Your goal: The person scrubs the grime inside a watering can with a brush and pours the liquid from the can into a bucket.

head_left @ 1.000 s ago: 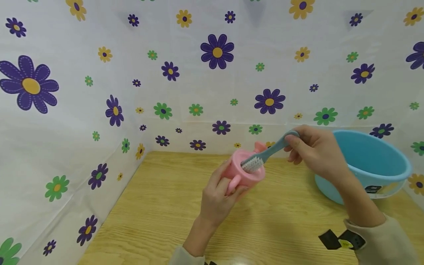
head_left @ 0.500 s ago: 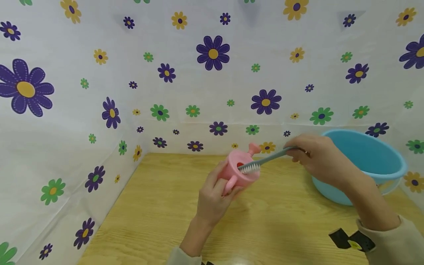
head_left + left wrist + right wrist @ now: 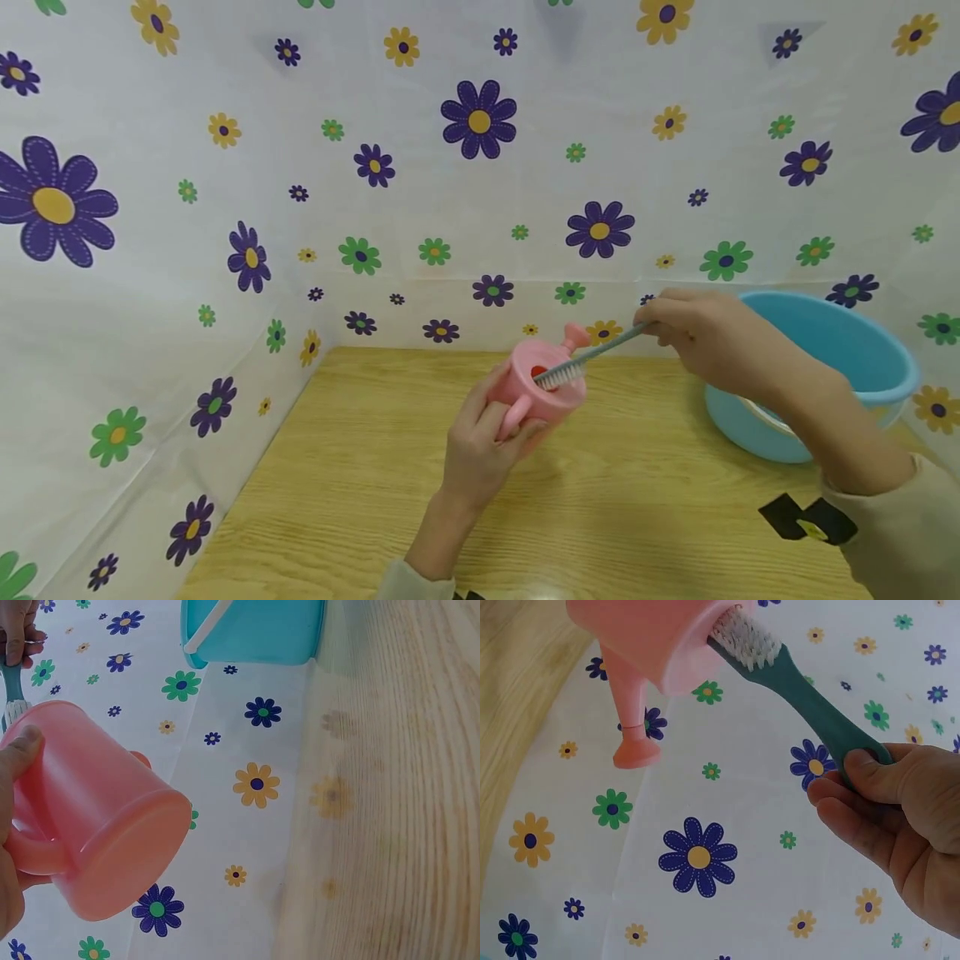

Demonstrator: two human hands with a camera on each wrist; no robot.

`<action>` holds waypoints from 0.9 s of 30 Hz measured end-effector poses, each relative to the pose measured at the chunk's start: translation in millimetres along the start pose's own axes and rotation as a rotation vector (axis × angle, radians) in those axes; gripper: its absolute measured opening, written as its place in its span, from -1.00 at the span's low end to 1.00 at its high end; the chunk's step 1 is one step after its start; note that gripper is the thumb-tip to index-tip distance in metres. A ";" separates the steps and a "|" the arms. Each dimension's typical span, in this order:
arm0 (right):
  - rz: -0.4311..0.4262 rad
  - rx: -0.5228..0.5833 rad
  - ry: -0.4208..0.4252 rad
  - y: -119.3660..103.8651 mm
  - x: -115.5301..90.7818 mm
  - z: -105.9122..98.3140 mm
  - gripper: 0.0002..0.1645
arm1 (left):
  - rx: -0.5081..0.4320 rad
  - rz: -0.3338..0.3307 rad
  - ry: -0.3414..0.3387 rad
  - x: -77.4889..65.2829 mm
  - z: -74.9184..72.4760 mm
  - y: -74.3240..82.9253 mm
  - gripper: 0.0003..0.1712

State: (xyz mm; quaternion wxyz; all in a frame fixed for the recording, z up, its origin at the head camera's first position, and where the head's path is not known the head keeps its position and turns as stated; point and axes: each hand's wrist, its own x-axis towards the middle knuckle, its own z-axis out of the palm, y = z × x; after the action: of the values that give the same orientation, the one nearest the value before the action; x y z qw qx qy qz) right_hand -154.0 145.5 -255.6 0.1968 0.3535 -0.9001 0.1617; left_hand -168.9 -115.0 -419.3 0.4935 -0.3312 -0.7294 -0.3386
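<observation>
My left hand (image 3: 480, 454) grips a pink toy watering can (image 3: 551, 408) above the table, its fingers around the body beside the handle. The can tilts, its open top facing up toward me and its spout (image 3: 631, 724) pointing away. Between thumb and fingers, my right hand (image 3: 708, 337) pinches the end of a teal-grey brush handle (image 3: 821, 712). White bristles (image 3: 746, 637) lie at the can's top opening, with the tip of the brush head just at the hole. Something red shows inside that opening. In the left wrist view the can's flat base (image 3: 135, 859) faces the camera.
A light blue plastic basin (image 3: 825, 350) stands on the right of the wooden table (image 3: 360, 467), behind my right forearm. A white flower-printed sheet (image 3: 420, 167) hangs at the back and left sides of the table.
The brush has turned from showing its bristles broadly to lying edge-on, and its head has slid left across the can's opening. The can has shifted slightly left, while both hands keep their hold.
</observation>
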 end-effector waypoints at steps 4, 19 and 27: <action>0.087 0.061 -0.037 3.5 -2.7 -1.7 -0.78 | -0.015 0.021 -0.004 1.0 1.1 -0.1 -0.62; -0.093 0.019 0.285 12.2 -18.4 18.0 -0.67 | -0.054 -0.071 0.017 -0.9 -0.4 -2.7 -0.61; 0.166 0.239 0.345 11.0 -48.0 55.2 -0.77 | -0.069 -0.109 0.009 -1.5 -1.2 -2.3 -0.63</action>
State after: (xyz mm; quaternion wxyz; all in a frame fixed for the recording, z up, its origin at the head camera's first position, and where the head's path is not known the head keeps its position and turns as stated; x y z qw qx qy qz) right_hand -142.7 156.9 -327.8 0.2905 0.2660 -0.8535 0.3410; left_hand -169.7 -117.5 -420.8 0.4657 -0.3062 -0.7321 -0.3917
